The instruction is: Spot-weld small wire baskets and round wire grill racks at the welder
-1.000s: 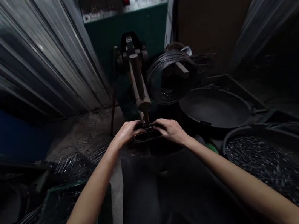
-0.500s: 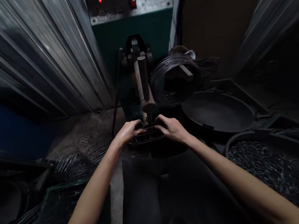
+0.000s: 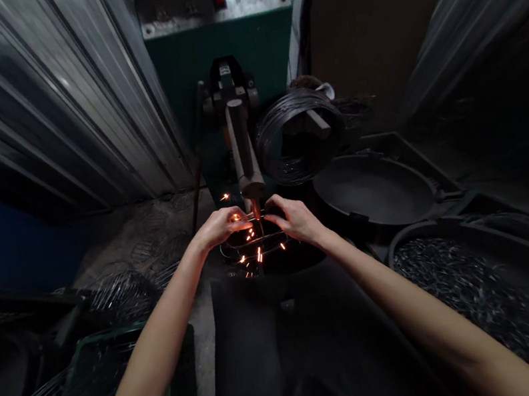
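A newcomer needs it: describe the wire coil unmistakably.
Start at the green machine, then its thick projecting bar. Just right of that bar in the picture, above the round dark pan, is the wire coil. Its strands wind into one large open ring, unlike the short metal pieces heaped in the tub.

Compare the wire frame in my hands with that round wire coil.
The wire frame is an open, elongated outline; the wire coil is a rounded bundle of many strands. Both the left hand and right hand hold the frame, while neither touches the coil. Sparks show around the frame, none at the coil. Both look like metal wire.
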Demonstrator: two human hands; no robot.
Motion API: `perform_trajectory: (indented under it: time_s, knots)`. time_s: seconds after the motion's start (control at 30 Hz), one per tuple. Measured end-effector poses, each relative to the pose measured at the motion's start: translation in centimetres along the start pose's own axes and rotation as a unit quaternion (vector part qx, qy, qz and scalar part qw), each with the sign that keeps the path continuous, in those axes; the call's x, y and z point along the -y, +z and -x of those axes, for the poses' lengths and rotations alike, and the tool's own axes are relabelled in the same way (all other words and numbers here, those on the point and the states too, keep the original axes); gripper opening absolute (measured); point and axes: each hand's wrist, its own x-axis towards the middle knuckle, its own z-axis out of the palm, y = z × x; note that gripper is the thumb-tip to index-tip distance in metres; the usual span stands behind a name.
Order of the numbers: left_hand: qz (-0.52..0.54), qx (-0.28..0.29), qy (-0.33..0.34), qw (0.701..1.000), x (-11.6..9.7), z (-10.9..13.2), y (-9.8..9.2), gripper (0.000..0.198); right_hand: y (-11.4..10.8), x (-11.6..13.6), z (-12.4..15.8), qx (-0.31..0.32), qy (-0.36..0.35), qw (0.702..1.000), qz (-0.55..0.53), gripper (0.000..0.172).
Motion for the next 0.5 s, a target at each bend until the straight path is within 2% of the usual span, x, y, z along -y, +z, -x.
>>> perform_trajectory:
  time_s: [0.07, 0.13, 0.2, 0.27, 0.37, 0.5]
  knots:
    - [-0.006, 0.001, 0.004, 1.0, -0.1, -0.1, 0.0, 0.036, -0.5, -1.4, 1.0, -0.062, 0.006, 0.998, 0.015, 0.012]
    - [-0.015, 0.005, 0.018, 1.0, -0.1, -0.2, -0.1, 0.036, -1.1, -3.2, 2.3, -0.091, 0.042, 0.994, 0.048, 0.013]
    - [-0.012, 0.01, 0.03, 0.999, 0.3, -0.1, 0.0, 0.038, -1.6, -4.8, 3.3, -0.064, 0.075, 0.994, 0.054, 0.013]
    - [0.003, 0.021, 0.039, 0.999, 0.8, 0.5, 0.0, 0.039, -2.0, -5.5, 3.9, -0.025, 0.078, 0.996, 0.032, 0.012]
    - [-0.007, 0.021, 0.036, 0.999, 1.2, 1.9, 0.0, 0.041, -2.0, -4.6, 4.1, -0.002, 0.033, 0.999, 0.012, 0.012]
    - [-0.078, -0.081, 0.067, 0.991, 0.2, 3.0, 0.5, 0.048, -1.1, -2.0, 3.9, 0.003, -0.011, 0.995, 0.103, 0.01]
